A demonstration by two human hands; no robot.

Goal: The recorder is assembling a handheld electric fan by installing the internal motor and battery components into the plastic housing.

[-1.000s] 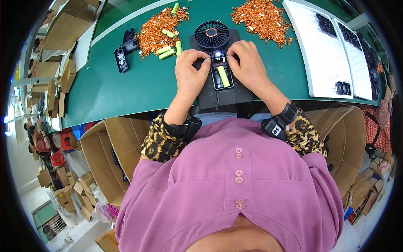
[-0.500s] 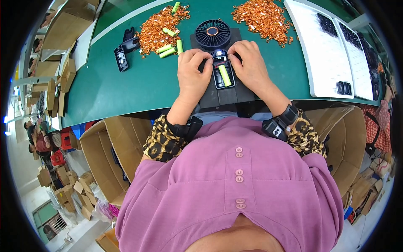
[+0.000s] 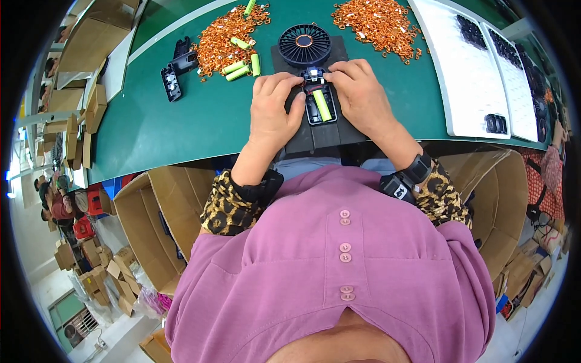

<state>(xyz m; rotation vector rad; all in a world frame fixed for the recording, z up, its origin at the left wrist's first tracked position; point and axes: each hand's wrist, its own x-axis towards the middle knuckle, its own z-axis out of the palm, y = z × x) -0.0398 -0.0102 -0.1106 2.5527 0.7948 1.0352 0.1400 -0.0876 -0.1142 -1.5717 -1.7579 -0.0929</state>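
A black handheld fan lies on a dark mat [image 3: 295, 145], its round grille [image 3: 304, 45] pointing away from me. Its handle [image 3: 312, 116] is open toward me, showing a yellow-green cylindrical battery [image 3: 322, 106] inside and a small circuit board [image 3: 313, 73] near the grille end. My left hand [image 3: 273, 109] has its fingers closed at the left edge of the handle, beside the board. From the other side, my right hand [image 3: 361, 97] pinches at the right edge by the board. The fingertips hide whatever small part may be between them.
Orange ring-like pieces lie in a left heap [image 3: 219, 39] and a right heap [image 3: 376, 25]. Loose green batteries [image 3: 235, 71] and black housing pieces [image 3: 171, 85] rest at left. A white foam tray [image 3: 466, 97] holds black parts at right. Cardboard boxes [image 3: 148, 233] stand below the table edge.
My left hand and wrist have shifted slightly left, its fingertips still at the handle. The right hand stays nearly in place by the board. The battery lies in the handle as before.
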